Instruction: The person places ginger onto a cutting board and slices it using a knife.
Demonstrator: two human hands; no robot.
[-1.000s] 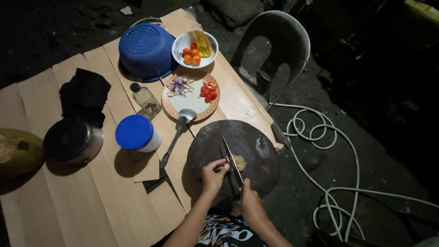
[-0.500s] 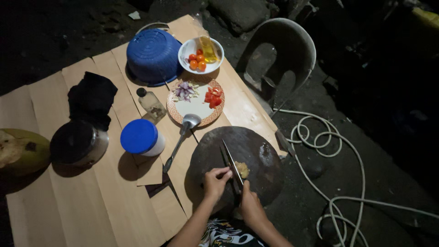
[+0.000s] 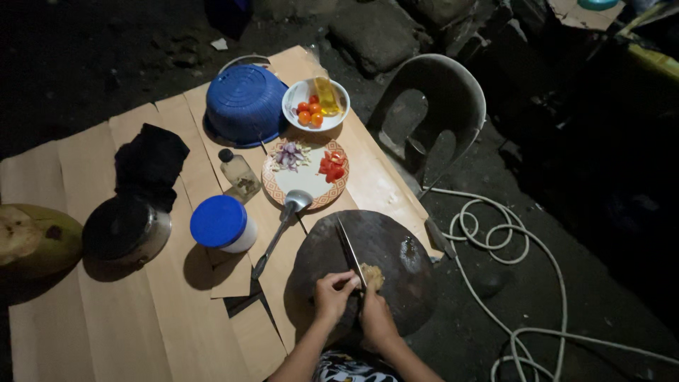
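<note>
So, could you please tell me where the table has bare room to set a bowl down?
The widest bare stretch of table lies below the pot and blue-lidded jar, left of the round board. A narrower strip runs right of the patterned plate. Around the blue basket, small bottle and spoon it is crowded.
</note>
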